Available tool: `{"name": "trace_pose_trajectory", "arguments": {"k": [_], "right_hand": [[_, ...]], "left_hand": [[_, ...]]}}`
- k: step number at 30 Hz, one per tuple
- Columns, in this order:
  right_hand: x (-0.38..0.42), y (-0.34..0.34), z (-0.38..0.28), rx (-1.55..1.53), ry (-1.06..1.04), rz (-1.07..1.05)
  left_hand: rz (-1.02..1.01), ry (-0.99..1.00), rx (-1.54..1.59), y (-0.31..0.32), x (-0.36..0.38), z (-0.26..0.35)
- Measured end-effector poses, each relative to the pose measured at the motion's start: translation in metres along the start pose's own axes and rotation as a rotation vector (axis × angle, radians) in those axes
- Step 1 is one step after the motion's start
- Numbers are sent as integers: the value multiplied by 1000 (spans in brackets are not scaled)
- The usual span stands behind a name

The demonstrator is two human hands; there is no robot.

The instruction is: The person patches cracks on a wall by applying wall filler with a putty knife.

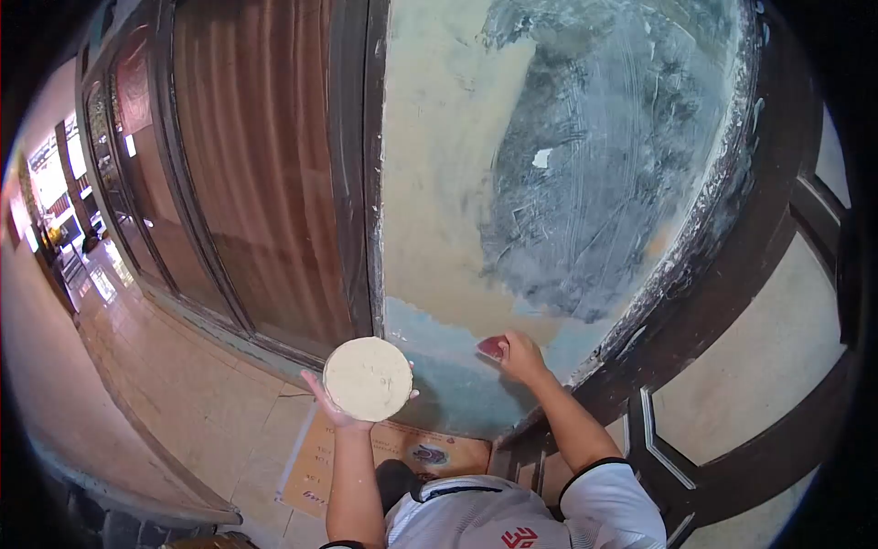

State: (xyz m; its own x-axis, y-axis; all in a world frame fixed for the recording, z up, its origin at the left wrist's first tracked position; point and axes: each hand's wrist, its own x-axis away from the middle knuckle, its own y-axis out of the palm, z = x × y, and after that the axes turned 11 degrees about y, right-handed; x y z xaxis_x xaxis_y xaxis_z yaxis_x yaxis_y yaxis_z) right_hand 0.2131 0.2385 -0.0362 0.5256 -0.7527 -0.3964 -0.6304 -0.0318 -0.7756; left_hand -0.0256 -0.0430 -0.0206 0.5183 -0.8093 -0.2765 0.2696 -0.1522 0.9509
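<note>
Head view: left hand (337,414) holds disc (368,379); red shirt logo (519,538).

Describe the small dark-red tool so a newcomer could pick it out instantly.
Find the tall, patchy cream-and-grey wall panel. Over its pale-blue lower part, the right hand pinches the small, flat, dark-red tool. Unlike the large, round cream object on the left hand, it is small and red.

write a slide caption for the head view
Left hand holding a pale round disc, right hand gripping a red tool before a patchily coated wall.
</note>
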Motion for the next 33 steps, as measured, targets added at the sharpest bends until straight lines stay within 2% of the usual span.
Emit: {"name": "trace_pose_trajectory", "arguments": {"k": [2, 6, 7, 8, 10, 11, 13, 14, 16, 20, 22, 23, 25, 26, 28, 29, 32, 33], "right_hand": [[-5, 3, 5, 97, -36, -16], [-23, -9, 7, 373, -135, -27], [-37, -23, 3, 515, -117, -151], [-47, -39, -4, 510, -120, -150], [-59, -67, -14, 398, 16, 57], [-58, -66, -8, 401, 11, 54], [-46, -55, 3, 297, -86, 249], [-35, -43, 6, 295, -90, 245], [-14, -22, 12, 357, -286, 194], [-27, -22, 15, 438, -312, 95], [-49, -58, -14, 423, -128, 285], [-53, -68, -19, 426, -126, 282], [-57, -80, -23, 274, -111, 508], [-55, -73, -19, 273, -113, 509], [-37, -51, -16, 364, -140, 277], [-24, -39, -21, 420, -21, 59], [-25, 3, 22, 466, -134, 46], [-32, -16, 4, 505, -133, 89]], "left_hand": [[-43, -8, 11, 0, 3, 2], [20, 7, 39, 7, 6, 4], [19, 10, 35, 7, 5, 4], [-3, 5, 12, 7, 5, 4], [-22, 4, -8, 5, 4, 5], [-35, 10, 0, 4, 4, 5], [-16, 8, 62, 8, 5, 6], [-13, 14, 62, 8, 6, 7], [19, 23, 49, 8, 6, 7], [-9, 7, 26, 4, 2, 5], [34, 7, 24, 7, 4, 4], [23, 4, -1, 5, 4, 4], [22, 9, -37, 5, 6, 3], [20, 12, -37, 5, 7, 3], [37, 3, 1, 5, 10, 3], [29, 4, -13, 4, 10, 3], [1, 7, -4, 4, 14, 5], [0, 8, -8, 5, 12, 7]]}}
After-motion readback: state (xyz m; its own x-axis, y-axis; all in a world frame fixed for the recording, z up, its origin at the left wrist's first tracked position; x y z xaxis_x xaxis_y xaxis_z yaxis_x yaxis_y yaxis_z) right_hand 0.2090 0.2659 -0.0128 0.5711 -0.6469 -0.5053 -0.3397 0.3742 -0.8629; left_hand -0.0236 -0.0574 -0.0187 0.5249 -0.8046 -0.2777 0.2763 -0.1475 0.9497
